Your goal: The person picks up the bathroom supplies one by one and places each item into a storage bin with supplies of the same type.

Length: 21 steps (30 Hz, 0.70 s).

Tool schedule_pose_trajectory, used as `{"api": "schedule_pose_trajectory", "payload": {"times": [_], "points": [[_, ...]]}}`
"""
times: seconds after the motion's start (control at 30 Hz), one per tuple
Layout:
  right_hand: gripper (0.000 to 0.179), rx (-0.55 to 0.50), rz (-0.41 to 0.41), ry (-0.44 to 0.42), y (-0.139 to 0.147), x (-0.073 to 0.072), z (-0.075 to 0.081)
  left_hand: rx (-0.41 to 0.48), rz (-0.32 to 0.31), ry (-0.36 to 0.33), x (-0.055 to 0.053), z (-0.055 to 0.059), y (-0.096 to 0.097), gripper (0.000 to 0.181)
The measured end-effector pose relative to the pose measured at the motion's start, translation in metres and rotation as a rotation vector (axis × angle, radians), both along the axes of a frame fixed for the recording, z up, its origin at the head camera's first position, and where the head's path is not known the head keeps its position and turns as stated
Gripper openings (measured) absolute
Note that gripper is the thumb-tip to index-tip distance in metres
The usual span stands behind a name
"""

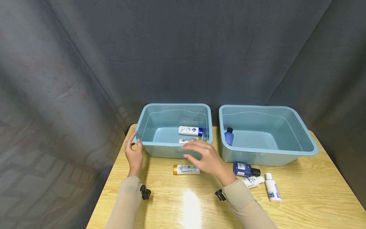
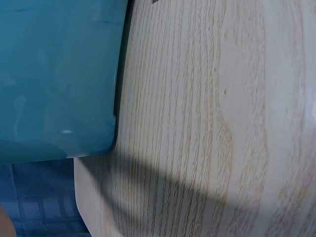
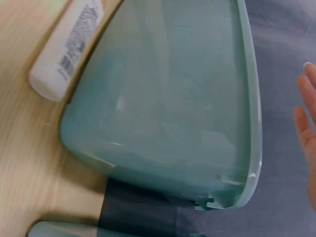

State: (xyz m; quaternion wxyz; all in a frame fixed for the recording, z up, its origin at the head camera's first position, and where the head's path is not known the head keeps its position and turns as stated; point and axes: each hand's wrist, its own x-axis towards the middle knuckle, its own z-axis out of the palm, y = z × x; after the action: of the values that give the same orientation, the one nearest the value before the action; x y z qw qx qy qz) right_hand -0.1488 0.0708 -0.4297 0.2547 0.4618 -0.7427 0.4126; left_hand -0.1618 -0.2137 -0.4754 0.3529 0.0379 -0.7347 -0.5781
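Observation:
My left hand point(image 1: 134, 156) is at the front left corner of the left blue bin point(image 1: 163, 150), thumb and fingers spread about the corner of its rim. Over the front rim of that bin hovers my right hand point(image 1: 206, 158), thumb apart from the loosely bent fingers and nothing between them. Inside the bin lie a white bottle with a blue cap point(image 1: 190, 130) and a white bottle with a gold cap point(image 1: 188, 140), the second partly hidden by the rim and right hand. On the table before the bin lies another gold-capped white bottle point(image 1: 187, 169), also in the right wrist view.
To the right stands a second blue bin point(image 1: 257, 155) with a blue, black-capped bottle point(image 1: 229, 137) inside. In front of it lie a dark blue bottle point(image 1: 243, 170), a white bottle point(image 1: 251, 182) partly behind the right forearm, and another white bottle point(image 1: 273, 188). A grey curtain point(image 1: 183, 57) hangs behind.

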Motion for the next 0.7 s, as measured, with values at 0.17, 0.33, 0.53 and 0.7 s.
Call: {"api": "schedule_pose_trajectory", "payload": {"times": [0.17, 0.33, 0.53, 0.7], "points": [[0.026, 0.016, 0.009, -0.021, -0.001, 0.005, -0.010, 0.003, -0.006, -0.011, 0.001, 0.001, 0.000, 0.033], [0.027, 0.020, 0.002, -0.038, -0.005, 0.009, -0.022, -0.003, -0.002, -0.014, 0.001, 0.001, -0.001, 0.034], [0.033, 0.025, -0.007, -0.085, -0.009, 0.014, -0.034, -0.004, -0.005, -0.012, 0.001, 0.001, 0.000, 0.034], [0.030, 0.037, -0.025, -0.154, -0.011, 0.020, -0.046, 0.000, -0.008, -0.001, 0.000, 0.000, 0.000, 0.034]]}}
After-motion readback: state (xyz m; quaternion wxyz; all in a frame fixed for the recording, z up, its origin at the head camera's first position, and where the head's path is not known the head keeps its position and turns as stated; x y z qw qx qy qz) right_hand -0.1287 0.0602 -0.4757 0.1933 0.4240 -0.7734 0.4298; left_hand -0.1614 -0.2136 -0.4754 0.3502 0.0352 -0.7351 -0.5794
